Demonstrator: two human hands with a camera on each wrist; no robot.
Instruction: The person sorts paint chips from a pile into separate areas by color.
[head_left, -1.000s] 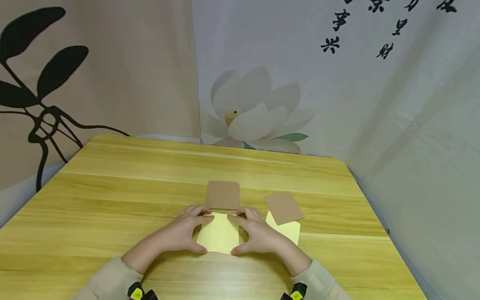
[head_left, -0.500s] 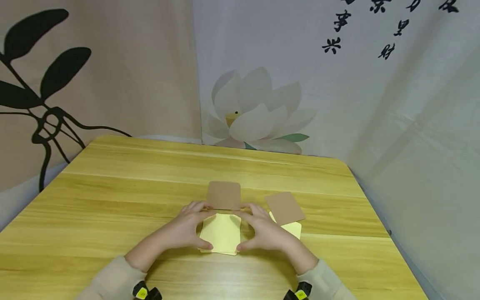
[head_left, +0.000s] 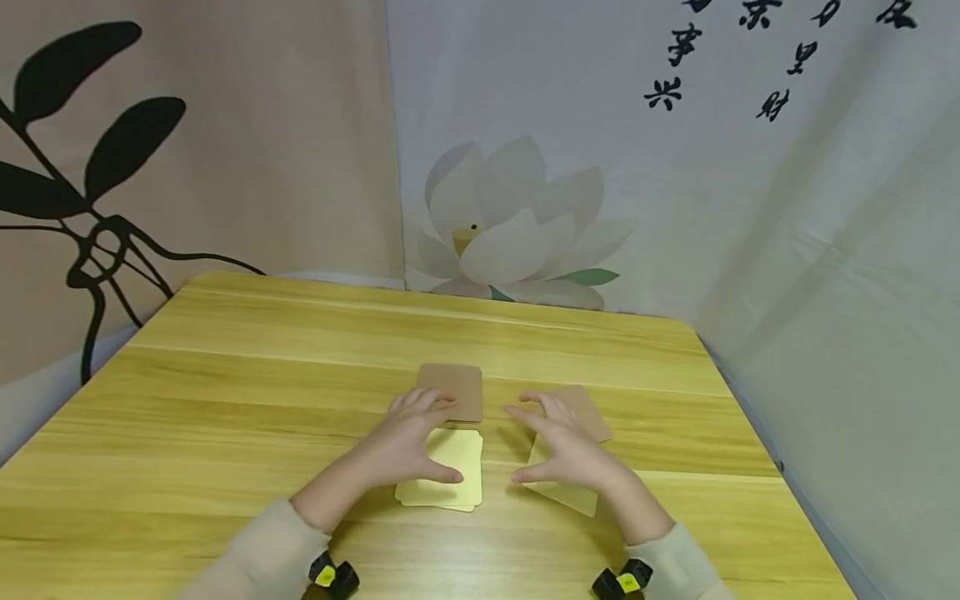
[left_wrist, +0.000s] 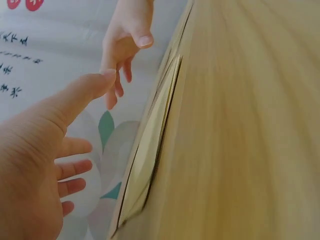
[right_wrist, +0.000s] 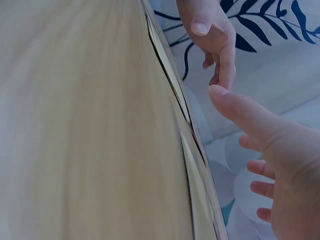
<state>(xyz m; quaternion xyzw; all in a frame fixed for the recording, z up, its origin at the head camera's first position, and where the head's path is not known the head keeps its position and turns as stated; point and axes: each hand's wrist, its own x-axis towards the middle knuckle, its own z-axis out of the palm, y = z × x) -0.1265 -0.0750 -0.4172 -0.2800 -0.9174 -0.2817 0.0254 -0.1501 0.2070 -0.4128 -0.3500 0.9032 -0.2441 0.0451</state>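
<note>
we see the left hand with its thumb and fingers spread apart, and it holds nothing. the right hand is spread too, and it holds nothing. in both wrist views we see the hands in the air, up off the table. the left hand is over the yellow stack, whose edges do not line up. just behind that lies the brown card, and the left fingers hide part of it from us. the right hand is over the yellow square, which lies slanted, with the brown square behind. the hand hides the middle, so we cannot tell how those two touch. black cameras sit by the light sleeves. past the table we see the big pale flower, black leaves and black writing on cloth.
</note>
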